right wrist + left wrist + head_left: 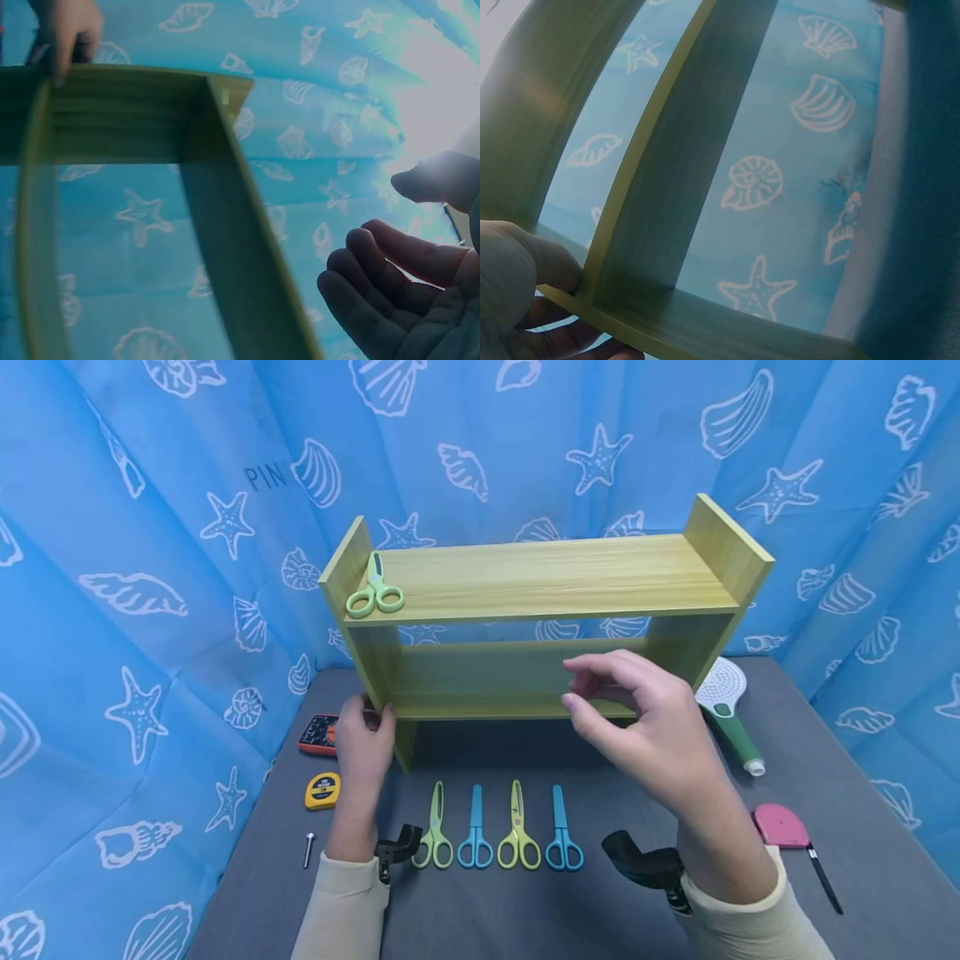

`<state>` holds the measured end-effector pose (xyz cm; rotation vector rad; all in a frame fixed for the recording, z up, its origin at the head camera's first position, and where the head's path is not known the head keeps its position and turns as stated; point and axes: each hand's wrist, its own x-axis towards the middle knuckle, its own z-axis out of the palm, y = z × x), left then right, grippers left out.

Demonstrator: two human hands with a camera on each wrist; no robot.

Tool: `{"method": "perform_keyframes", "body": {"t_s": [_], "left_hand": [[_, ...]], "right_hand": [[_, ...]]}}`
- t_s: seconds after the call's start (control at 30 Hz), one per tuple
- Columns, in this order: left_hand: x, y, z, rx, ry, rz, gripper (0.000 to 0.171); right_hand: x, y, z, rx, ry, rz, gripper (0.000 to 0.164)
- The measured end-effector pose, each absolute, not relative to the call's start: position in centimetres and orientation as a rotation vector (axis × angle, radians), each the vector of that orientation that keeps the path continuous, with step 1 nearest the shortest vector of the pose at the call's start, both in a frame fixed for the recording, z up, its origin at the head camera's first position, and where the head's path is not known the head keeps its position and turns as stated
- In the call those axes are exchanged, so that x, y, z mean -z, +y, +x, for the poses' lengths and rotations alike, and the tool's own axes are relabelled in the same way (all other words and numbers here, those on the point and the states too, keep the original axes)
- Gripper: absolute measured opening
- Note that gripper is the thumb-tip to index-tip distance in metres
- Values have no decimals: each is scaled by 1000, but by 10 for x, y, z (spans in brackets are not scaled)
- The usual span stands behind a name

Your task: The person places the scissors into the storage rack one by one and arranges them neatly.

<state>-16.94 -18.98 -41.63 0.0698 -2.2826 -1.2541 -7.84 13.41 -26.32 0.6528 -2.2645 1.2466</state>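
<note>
We pinch the left side of a wooden shelf (547, 577) in our left hand (363, 743), while the loosely curved fingers of our right hand (660, 718) hang free before it, with green scissors (376, 578) above our left fingers and a row of scissors (517, 827) lying below.

The head view is bright. In the right wrist view, white glare flares above the shadowed fingers (360, 306); the shelf (236, 247) left of them looks dim.
</note>
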Motion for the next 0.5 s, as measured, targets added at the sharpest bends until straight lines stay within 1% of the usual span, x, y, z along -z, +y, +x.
{"method": "perform_keyframes", "body": {"t_s": [0.5], "left_hand": [[417,-190,-169,1255,-2270,53,28]], "right_hand": [[345,149,-70,-1233,-2399,647,34]]}}
